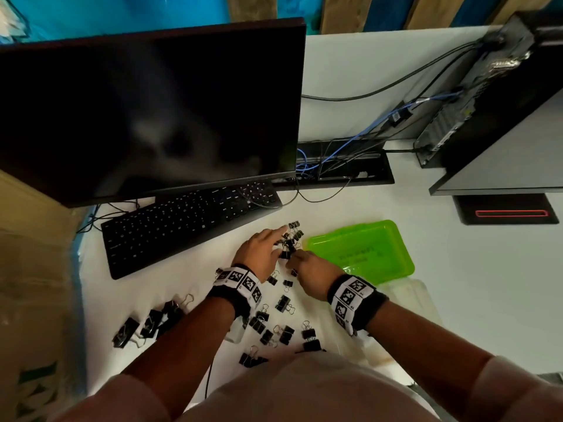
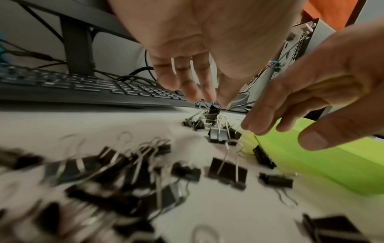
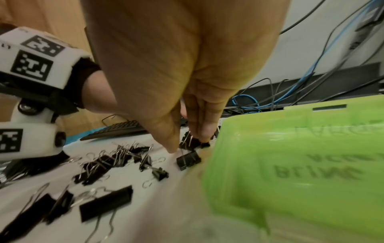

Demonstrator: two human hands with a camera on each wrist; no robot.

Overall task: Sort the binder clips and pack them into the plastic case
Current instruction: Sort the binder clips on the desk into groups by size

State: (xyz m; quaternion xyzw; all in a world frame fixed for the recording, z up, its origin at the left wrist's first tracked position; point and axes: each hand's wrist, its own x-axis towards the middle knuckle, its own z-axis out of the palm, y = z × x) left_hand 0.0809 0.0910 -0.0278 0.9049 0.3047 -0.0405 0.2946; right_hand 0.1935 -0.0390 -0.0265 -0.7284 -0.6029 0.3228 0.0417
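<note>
Black binder clips of different sizes lie scattered on the white desk. A small-clip pile sits just left of the green plastic case. My left hand reaches into that pile with straight fingers. In the left wrist view its fingertips touch the top of an upright clip. My right hand comes in from the case side. Its fingers point down onto small clips, thumb apart, gripping nothing I can see. Larger clips lie at front left, medium ones between my forearms.
A black keyboard and a dark monitor stand behind the clips on the left. Cables and a computer tower fill the back right. A clear plastic piece lies in front of the green case.
</note>
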